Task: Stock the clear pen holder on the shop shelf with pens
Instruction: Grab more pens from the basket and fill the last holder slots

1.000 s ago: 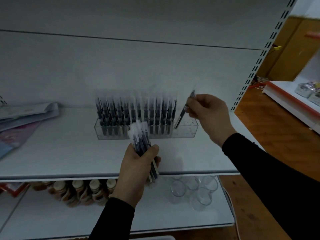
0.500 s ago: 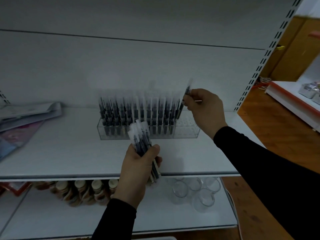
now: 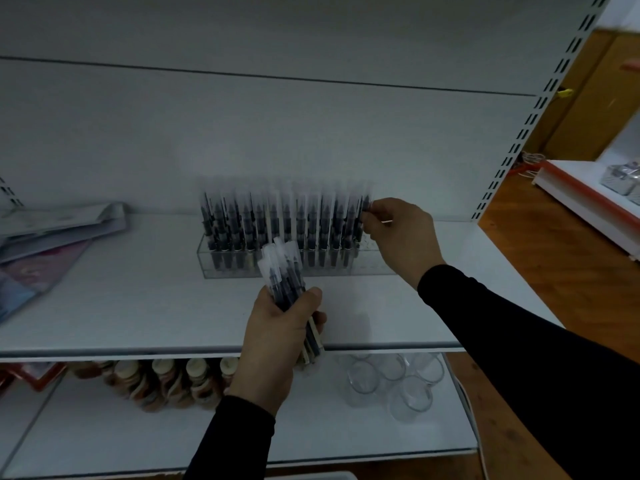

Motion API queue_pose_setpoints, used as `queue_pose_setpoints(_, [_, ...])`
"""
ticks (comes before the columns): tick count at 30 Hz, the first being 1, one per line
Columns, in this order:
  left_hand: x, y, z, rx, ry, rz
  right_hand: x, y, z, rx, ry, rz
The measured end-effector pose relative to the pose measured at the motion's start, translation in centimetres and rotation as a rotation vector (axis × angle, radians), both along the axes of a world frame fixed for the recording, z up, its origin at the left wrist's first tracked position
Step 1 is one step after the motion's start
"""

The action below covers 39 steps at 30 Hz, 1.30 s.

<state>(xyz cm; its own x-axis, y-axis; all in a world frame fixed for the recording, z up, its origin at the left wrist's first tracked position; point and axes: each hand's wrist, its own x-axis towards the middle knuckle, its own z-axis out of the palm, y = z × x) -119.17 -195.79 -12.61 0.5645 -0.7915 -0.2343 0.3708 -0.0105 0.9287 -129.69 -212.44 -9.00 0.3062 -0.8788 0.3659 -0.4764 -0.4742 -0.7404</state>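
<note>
Shelf [image 3: 138, 306] and back panel [image 3: 277, 140]: plain white-grey, with a row of dark slots seen down the white upright [image 3: 540, 109] at the right. Pen holder [image 3: 370, 266]: clear and colourless; pens in holder [image 3: 277, 220] and the bundle of pens [image 3: 282, 271]: dark blue-black barrels under frosted white caps; sleeves [image 3: 519, 341]: plain black. Booklets [image 3: 41, 251] at the left: grey with pink and blue printed covers; lower shelf: brown bottles [image 3: 166, 379] with cream caps and clear glass cups [image 3: 408, 386]; floor [image 3: 554, 258]: orange-brown wood; neighbouring stand [image 3: 585, 199]: white with an orange-red edge.
</note>
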Motion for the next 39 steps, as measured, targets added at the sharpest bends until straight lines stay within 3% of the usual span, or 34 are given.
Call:
queue_pose_setpoints(7, [-0.2,0.0,0.0,0.001,0.011,-0.025,-0.2,0.4,-0.9,-0.028,0.119,0.017])
queue_pose_setpoints(14, [-0.5,0.0,0.4,0.005,0.037,-0.039,-1.0,2.2,-0.1,-0.017,0.02,-0.027])
queue_pose_setpoints(17, [-0.7,-0.1,0.5,0.014,0.048,-0.043,-1.2,3.9,0.0,0.162,-0.047,0.044])
queue_pose_setpoints(20, [-1.0,-0.1,0.6,0.005,0.067,-0.038,-0.9,5.8,-0.3,0.495,-0.083,0.241])
queue_pose_setpoints(22, [-1.1,-0.1,0.7,-0.007,0.049,-0.054,-0.8,6.8,-0.7,0.601,-0.044,0.349])
queue_pose_setpoints(33, [-1.1,-0.3,0.3,0.013,-0.014,-0.046,-0.6,6.8,-0.3,0.63,-0.179,0.31])
queue_pose_setpoints(39, [-0.7,-0.1,0.2,0.038,0.011,0.007,-1.6,4.6,1.5,0.433,-0.372,0.14])
